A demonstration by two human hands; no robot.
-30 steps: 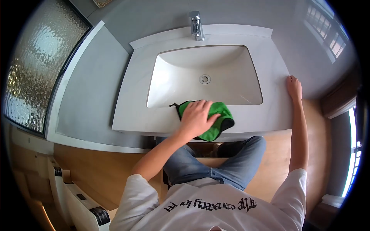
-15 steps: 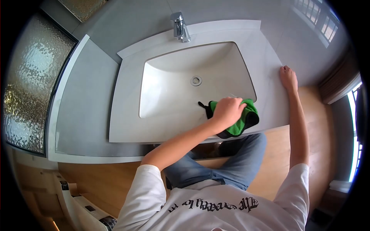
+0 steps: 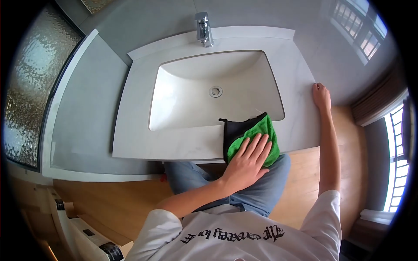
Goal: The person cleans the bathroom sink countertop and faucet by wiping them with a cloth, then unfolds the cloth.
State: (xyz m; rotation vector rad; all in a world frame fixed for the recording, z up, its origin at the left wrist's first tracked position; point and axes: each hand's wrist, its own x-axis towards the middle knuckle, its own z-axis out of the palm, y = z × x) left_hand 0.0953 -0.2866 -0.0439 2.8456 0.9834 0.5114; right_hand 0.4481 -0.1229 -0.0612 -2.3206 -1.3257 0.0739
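Observation:
My left hand [image 3: 249,163] lies flat with its fingers stretched out on a green and black cloth [image 3: 252,135]. The cloth is spread over the front rim of the white countertop [image 3: 183,145], and part of it hangs over the front edge. Its far corners reach the front of the white sink basin [image 3: 187,91]. At the countertop's right edge, my right hand [image 3: 321,96] has its fingers curled against that edge; the fingertips are partly hidden.
A chrome faucet [image 3: 204,29] stands behind the basin, above the drain [image 3: 216,91]. Textured glass [image 3: 43,82] and a grey ledge [image 3: 91,117] are on the left. My legs [image 3: 261,191] are under the counter's front. A barred window [image 3: 395,152] is at the right.
The cloth has shifted left and toward me and now lies more spread out. My left hand has gone from clutching it to lying flat on it. My right hand stays at the edge.

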